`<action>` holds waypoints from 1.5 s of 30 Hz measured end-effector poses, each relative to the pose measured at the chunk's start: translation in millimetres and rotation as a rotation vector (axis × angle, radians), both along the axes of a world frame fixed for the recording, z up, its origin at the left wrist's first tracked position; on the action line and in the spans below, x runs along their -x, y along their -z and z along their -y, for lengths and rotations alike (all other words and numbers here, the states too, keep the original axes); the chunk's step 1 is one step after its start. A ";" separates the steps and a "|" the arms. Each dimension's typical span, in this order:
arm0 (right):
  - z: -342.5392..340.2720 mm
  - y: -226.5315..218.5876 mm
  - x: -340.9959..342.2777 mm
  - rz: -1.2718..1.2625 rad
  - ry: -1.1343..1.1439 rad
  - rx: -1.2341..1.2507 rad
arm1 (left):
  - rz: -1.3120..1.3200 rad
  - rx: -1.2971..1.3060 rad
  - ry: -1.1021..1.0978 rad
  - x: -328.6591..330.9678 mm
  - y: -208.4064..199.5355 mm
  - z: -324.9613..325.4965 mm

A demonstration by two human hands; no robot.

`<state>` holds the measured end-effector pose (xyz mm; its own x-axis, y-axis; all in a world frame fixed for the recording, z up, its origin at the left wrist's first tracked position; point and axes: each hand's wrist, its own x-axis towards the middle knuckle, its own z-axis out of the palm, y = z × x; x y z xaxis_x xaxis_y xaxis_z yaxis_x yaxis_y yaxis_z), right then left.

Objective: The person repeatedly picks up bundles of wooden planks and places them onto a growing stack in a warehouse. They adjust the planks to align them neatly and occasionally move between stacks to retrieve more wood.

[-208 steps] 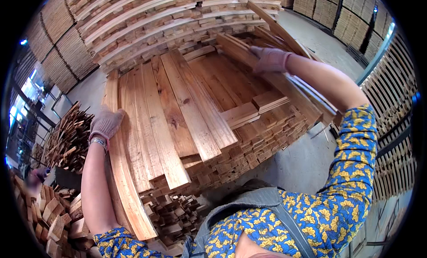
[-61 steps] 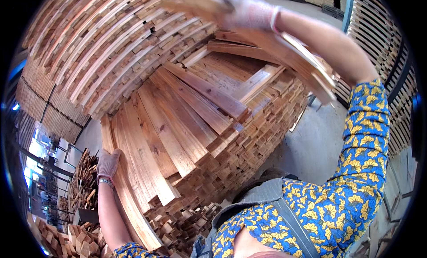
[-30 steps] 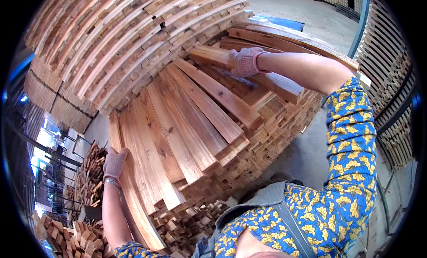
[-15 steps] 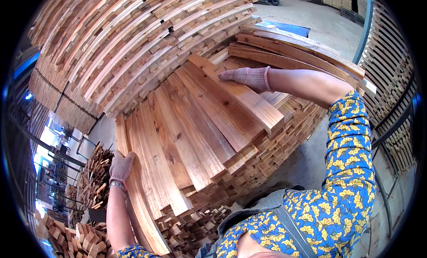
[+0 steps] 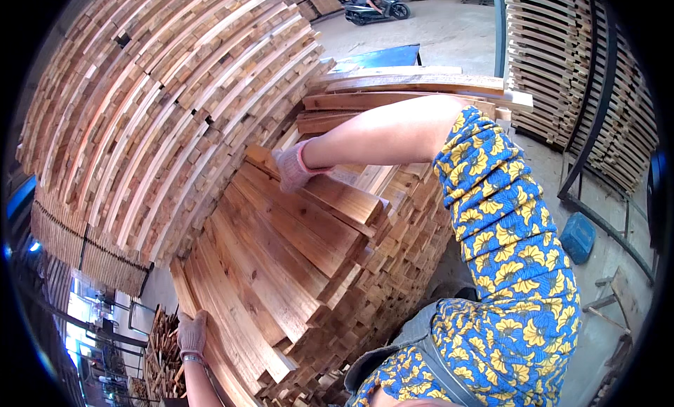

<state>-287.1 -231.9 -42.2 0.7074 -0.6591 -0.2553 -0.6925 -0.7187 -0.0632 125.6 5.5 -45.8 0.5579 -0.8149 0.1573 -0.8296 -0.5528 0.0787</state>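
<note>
A row of brown planks (image 5: pixel 281 259) lies side by side on top of a tall stack of cut timber (image 5: pixel 393 280). My left hand (image 5: pixel 192 333), in a pale knitted glove, is closed round the edge of the leftmost plank (image 5: pixel 223 354). Across the row, my gloved right hand (image 5: pixel 293 169) grips a plank (image 5: pixel 344 196) near its far end, the fingers over its edge and partly hidden. That plank sits a little higher than the ones to its left.
A high wall of stacked timber (image 5: pixel 154 119) rises beyond the row. More boards (image 5: pixel 407 84) lie behind my right forearm. A blue panel (image 5: pixel 382 57), a person on a scooter (image 5: pixel 375 5), a blue container (image 5: pixel 578 238) and slatted wood racks (image 5: pixel 547 63) stand farther out; scrap wood (image 5: pixel 163 351) is heaped at left.
My view has turned to the right, showing more of the scooter and its rider. My right hand has gone from lying along the plank to gripping it nearer its far end. My left hand stays on the leftmost plank.
</note>
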 end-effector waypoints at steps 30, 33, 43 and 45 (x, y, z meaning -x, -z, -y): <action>-22.0 17.5 58.3 0.394 0.325 0.265 | -0.015 0.038 0.036 -8.4 -1.7 -15.8; -22.5 6.4 122.7 0.001 0.444 0.511 | 0.012 0.016 0.024 2.4 -1.1 -14.4; -8.3 21.4 146.3 -0.058 0.617 0.401 | -0.027 0.089 0.085 -3.2 -0.3 -15.8; 25.4 24.7 182.2 0.126 0.721 0.248 | 0.014 0.043 0.044 4.3 -3.0 -3.4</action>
<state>-469.3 -257.3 -66.9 0.0955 -0.9953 0.0136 -0.9930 -0.0962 -0.0687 121.2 8.9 -42.8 0.5191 -0.8309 0.2005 -0.8543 -0.5119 0.0903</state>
